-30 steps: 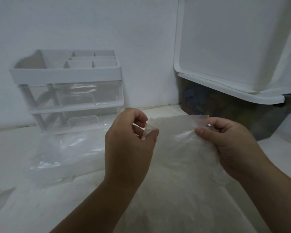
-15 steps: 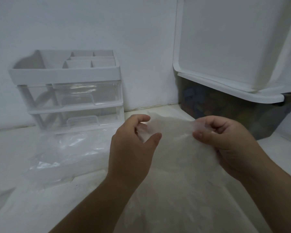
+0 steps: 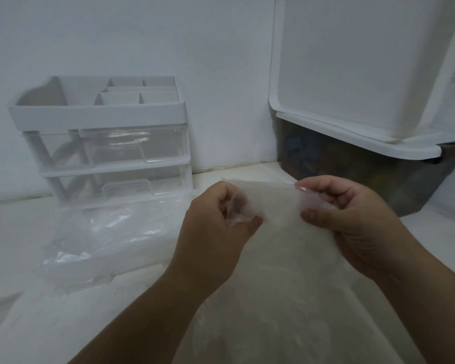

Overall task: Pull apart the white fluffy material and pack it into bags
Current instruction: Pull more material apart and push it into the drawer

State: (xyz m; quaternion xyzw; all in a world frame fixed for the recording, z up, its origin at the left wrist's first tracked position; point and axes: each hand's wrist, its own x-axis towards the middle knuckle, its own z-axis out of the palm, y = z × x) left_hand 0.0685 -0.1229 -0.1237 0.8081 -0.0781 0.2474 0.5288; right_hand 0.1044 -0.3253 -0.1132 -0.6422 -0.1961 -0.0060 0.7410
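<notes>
White fluffy material [image 3: 281, 292] fills a clear bag [image 3: 273, 206] held up in front of the person, the filled body hanging down between both forearms toward the lower edge of the view. Both hands grip the bag's top edge, which stretches roughly level between them. Left hand [image 3: 210, 232]: fingers curled inward, thumb tip pressed toward the curled fingers, with a crumpled fold of the clear film pinched between them at the upper left corner of the bag. Right hand [image 3: 352, 222]: fingers curled, thumb pressed across the front of the film and the index fingertip above it, pinching the upper right corner. The fluffy material lies below and between the fingertips; whether any fibres are caught in either pinch cannot be determined through the film. A second, flattened clear plastic bag [image 3: 111, 237] lies on the white surface [image 3: 24, 324] to the left, just in front of a white drawer organiser [image 3: 103, 143] with transparent drawers, which stands against the wall. A white-lidded storage bin [image 3: 365, 164] stands at right, behind the right hand.
</notes>
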